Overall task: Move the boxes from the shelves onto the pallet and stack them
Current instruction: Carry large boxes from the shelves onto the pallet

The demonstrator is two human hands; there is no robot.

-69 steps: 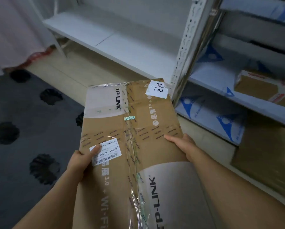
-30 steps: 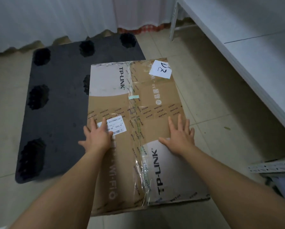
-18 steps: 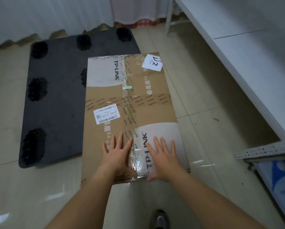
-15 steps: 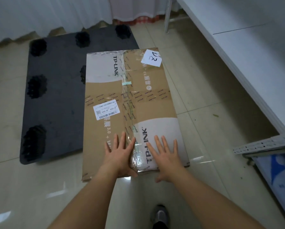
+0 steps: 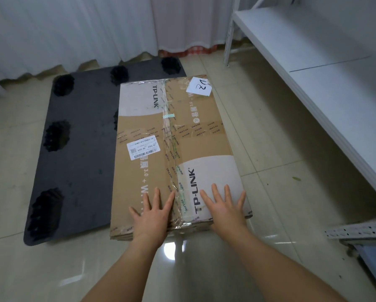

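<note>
Pressing box, left hand, right hand, fingers flat

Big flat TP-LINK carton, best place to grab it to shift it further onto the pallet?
Probably the two long side edges of the flat brown cardboard carton, one hand per side, from the near end. It is wide, thin and taped, with no handles. Left hand and right hand only press flat on top.

Matt cardboard box under glossy clear tape, matt black pallet, glossy tiled floor.
</note>
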